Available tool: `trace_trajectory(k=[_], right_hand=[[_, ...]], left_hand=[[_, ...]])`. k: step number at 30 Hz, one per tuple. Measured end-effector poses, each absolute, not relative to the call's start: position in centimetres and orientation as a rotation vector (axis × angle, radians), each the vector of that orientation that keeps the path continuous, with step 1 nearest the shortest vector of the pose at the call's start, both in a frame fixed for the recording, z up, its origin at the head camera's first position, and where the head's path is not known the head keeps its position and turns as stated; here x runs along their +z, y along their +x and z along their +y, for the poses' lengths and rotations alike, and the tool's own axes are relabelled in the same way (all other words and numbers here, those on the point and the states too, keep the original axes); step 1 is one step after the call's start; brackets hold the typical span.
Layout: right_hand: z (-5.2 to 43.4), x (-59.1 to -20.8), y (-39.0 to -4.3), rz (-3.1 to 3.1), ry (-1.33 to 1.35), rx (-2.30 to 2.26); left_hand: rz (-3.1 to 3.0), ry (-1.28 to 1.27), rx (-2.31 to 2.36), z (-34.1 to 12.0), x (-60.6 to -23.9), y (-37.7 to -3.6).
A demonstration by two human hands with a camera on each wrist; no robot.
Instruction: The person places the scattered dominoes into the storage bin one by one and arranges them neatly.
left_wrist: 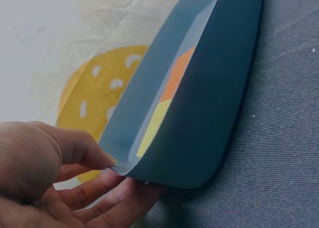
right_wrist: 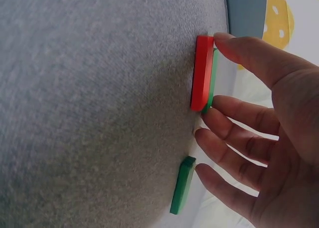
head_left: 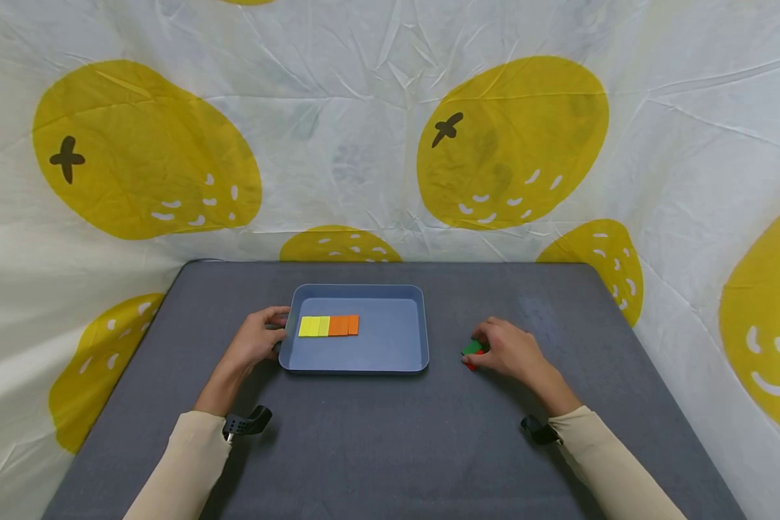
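A blue tray (head_left: 390,339) lies mid-table with a row of yellow tiles (head_left: 313,326) and orange tiles (head_left: 343,325) along its left side. My left hand (head_left: 260,339) pinches the tray's left rim (left_wrist: 124,170), thumb (left_wrist: 84,150) inside and fingers underneath. To the right of the tray, my right hand (head_left: 503,350) is at a green tile (right_wrist: 213,78) stacked on a red tile (right_wrist: 202,73). Thumb (right_wrist: 239,46) and forefinger pinch the green tile's two ends. A second green tile (right_wrist: 182,185) lies flat beside the other fingers.
The grey table (head_left: 390,440) is backed and flanked by a white cloth with yellow fruit prints (head_left: 513,137). Black wrist camera mounts (head_left: 247,422) sit on both forearms.
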State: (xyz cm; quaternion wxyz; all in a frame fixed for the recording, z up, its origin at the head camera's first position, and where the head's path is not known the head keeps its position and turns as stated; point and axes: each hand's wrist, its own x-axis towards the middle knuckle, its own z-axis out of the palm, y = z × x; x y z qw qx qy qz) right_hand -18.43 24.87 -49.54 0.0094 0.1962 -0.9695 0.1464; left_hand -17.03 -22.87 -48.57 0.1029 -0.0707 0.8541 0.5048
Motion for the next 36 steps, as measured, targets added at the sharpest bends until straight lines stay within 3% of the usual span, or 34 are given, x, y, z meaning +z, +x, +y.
trace_trajectory(k=[36], right_hand=[[24.19, -49.17, -18.77, -3.021, 0.673, 0.430]], left_hand=[[2.527, -0.205, 1.486, -22.91, -48.73, -17.08]])
